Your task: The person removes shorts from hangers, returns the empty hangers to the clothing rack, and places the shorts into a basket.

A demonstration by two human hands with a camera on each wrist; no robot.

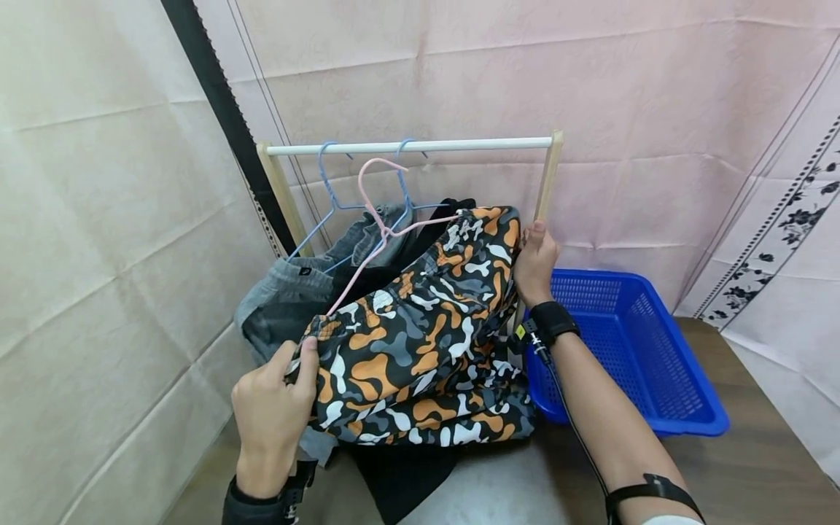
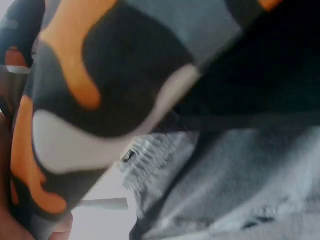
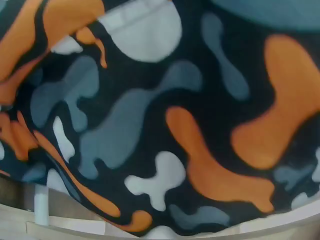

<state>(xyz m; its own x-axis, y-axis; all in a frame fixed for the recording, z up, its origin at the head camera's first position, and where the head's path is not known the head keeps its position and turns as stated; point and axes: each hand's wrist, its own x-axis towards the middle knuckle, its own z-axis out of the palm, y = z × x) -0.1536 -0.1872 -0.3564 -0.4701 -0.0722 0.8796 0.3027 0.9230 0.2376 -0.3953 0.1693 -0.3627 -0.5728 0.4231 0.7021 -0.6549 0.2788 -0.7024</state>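
Note:
Camouflage-print pants (image 1: 400, 343) in orange, white, grey and black hang from a pink hanger (image 1: 384, 232), whose arms go inside the waistband. Its hook stands in front of the rail, just below it. My left hand (image 1: 272, 408) pinches the waistband's near left end between thumb and fingers. At the far right end, my right hand (image 1: 537, 266) grips the waistband, thumb up. The left wrist view shows the print cloth (image 2: 125, 65) close up, beside a grey garment (image 2: 240, 175). Print cloth (image 3: 150, 120) fills most of the right wrist view; the right fingers are hidden there.
A white rail (image 1: 459, 144) on wooden posts carries two blue hangers (image 1: 326, 179) with grey denim (image 1: 278, 292) and black clothing (image 1: 407, 477) behind and below the pants. A blue basket (image 1: 689, 394) sits right on the wooden table (image 1: 741, 474). Cloth walls (image 1: 623, 87) surround it.

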